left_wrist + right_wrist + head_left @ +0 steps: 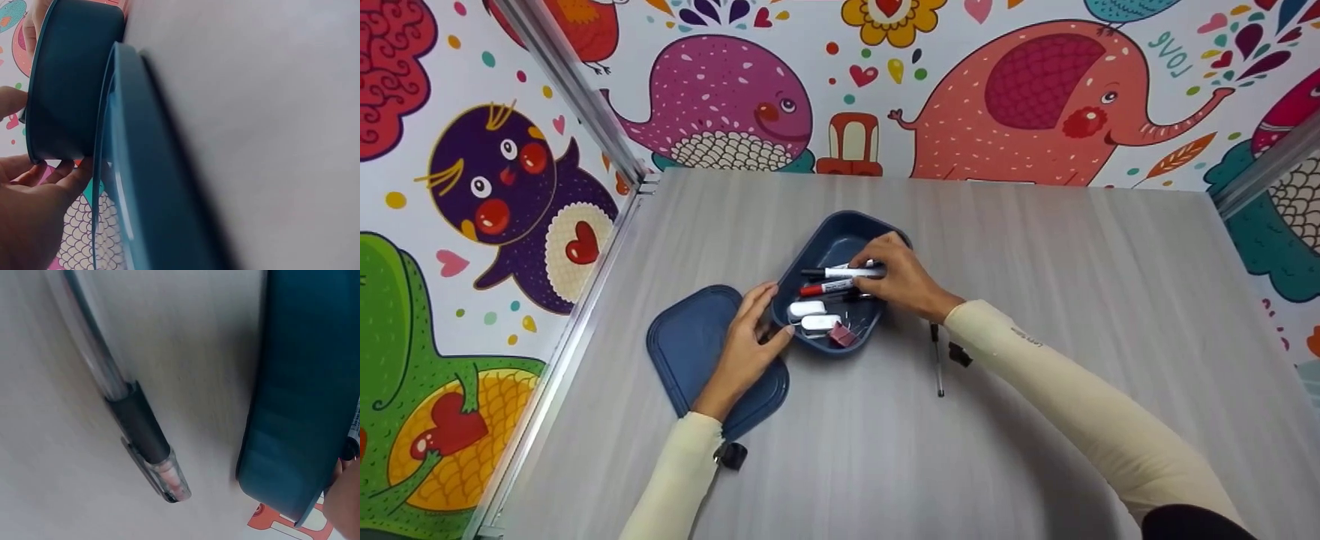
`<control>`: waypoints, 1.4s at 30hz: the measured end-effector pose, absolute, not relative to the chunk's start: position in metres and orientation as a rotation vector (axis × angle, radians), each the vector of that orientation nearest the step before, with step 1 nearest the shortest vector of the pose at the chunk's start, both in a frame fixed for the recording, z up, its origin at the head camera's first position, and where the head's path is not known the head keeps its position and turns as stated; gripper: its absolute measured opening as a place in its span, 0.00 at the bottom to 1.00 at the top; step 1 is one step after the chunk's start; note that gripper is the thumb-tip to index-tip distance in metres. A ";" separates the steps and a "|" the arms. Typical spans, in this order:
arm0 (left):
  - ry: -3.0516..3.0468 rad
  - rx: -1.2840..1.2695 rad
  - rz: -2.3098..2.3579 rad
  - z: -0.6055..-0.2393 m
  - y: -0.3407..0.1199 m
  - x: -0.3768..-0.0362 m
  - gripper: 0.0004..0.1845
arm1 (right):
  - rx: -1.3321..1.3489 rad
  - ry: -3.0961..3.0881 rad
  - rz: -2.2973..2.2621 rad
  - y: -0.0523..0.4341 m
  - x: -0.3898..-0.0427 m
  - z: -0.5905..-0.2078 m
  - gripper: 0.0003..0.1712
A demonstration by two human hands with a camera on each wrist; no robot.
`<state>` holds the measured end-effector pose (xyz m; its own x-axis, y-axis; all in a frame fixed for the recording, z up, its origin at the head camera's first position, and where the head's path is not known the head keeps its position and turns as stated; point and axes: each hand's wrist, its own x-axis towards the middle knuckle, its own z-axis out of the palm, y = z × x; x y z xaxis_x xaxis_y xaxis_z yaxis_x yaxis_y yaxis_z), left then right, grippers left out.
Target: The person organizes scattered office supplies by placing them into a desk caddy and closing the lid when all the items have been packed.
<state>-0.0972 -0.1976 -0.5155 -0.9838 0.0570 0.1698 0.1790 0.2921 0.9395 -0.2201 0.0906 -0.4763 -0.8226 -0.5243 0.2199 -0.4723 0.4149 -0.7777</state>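
A dark blue box [840, 244] with rounded corners stands on the table, and its wall [67, 84] fills part of the left wrist view. My left hand [742, 349] touches the box's near-left side with fingers fairly straight and thumb at the rim, above the loose blue lid [690, 337]. Reaching in from the right, my right hand [904, 281] pinches a white marker with a black cap [840, 273]. Below that lie a red-capped marker [825, 287], two white rounded pieces [820, 322] and a dark red binder clip [841, 335].
A clear pen with a black cap [140, 427] lies on the table right of the box, partly under the right forearm in the head view. Walls printed with cartoon animals [1020, 105] border the table [840, 465] behind and at both sides.
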 end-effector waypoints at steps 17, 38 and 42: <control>-2.435 -0.246 -1.775 -0.517 -0.198 -0.097 0.38 | -0.940 2.643 -1.472 0.098 -0.219 -0.478 0.15; -2.439 -0.225 -1.783 -0.517 -0.198 -0.097 0.39 | -0.889 2.608 -1.806 0.128 -0.188 -0.493 0.12; -2.434 -0.229 -1.787 -0.517 -0.198 -0.097 0.39 | -0.864 2.614 -1.810 0.133 -0.183 -0.495 0.13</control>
<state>-0.0968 -0.1981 -0.5173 -0.9822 0.0545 0.1796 0.1876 0.2942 0.9371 -0.1831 0.1328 -0.4949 -0.8516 -0.3295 0.4077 -0.4975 0.2634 -0.8265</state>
